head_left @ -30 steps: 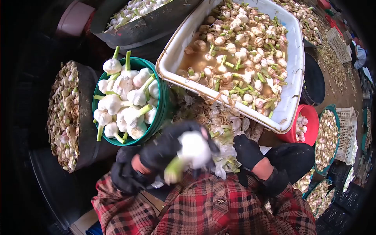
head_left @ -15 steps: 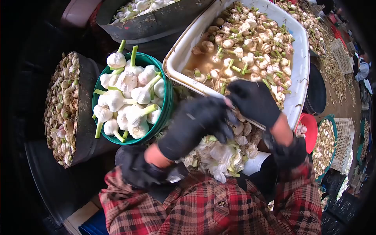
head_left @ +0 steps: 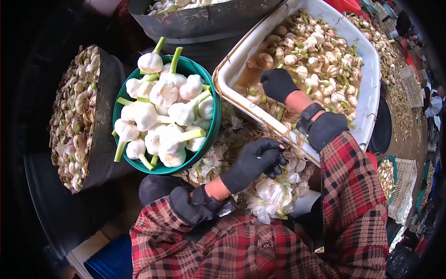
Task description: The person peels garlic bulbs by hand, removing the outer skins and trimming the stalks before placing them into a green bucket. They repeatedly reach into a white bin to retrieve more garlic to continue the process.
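Over the lap, my left hand (head_left: 255, 162), in a black glove with one bare fingertip, has loosely curled fingers slightly apart and nothing visible between them. Below it lie white papery garlic skins (head_left: 269, 197). My right hand (head_left: 278, 86), also black-gloved, is closed at the near left part of a white tub (head_left: 369, 111); whatever its fingers hold is hidden. Unpeeled garlic bulbs (head_left: 325, 69) with cut green stems sit in brown water in that tub. To the left, a green basket (head_left: 215, 125) is heaped with clean white garlic bulbs (head_left: 146, 116).
A dark container (head_left: 109, 111) of unpeeled garlic stands at the far left, and another dark container (head_left: 200, 23) with white bulbs at the top. Pale crates (head_left: 403, 186) and more garlic are on the right. A person (head_left: 435, 102) is at the far right edge.
My hands have separated. My right hand has moved up and left into the tub, while my left hand has moved lower and right. The view has shifted slightly.
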Tool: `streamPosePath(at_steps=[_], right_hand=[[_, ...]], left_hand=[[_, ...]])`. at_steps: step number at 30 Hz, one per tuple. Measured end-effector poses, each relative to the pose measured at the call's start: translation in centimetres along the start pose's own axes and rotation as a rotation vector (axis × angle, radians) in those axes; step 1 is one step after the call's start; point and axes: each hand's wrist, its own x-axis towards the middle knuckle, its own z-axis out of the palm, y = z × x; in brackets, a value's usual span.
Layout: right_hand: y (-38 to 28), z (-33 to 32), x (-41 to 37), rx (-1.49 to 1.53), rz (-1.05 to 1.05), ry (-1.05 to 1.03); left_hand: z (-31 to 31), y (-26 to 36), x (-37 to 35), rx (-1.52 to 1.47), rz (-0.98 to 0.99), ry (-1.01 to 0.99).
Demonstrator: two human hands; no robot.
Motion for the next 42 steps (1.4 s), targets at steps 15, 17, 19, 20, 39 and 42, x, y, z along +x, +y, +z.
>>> streamPosePath(at_steps=[15,17,19,20,39,42], right_hand=[[-3.6,-0.6,0.9,-0.071,0.043,-0.371],[-3.7,0.6,1.5,-0.081,0.023,-0.386],[-3.1,1.5,1.8,-0.089,0.007,-0.399],[-2.7,1.5,1.6,-0.073,0.019,-0.295],[-6.9,-10.4,-16.5,0.866,0.161,0.300],[-8.4,-11.0,-17.0,0.607,0.124,0.469]], left_hand=[[0.8,-0.7,0.2,0.075,0.035,-0.070],[0.7,-0.5,0.0,0.072,0.036,-0.082],[0.6,-0.2,-0.1,0.073,0.047,-0.079],[0.6,-0.2,-0.2,0.081,0.053,-0.083],[1.0,3.8,-1.2,-0.342,0.279,-0.015],[1.0,3.8,-0.6,-0.161,0.395,0.139]])
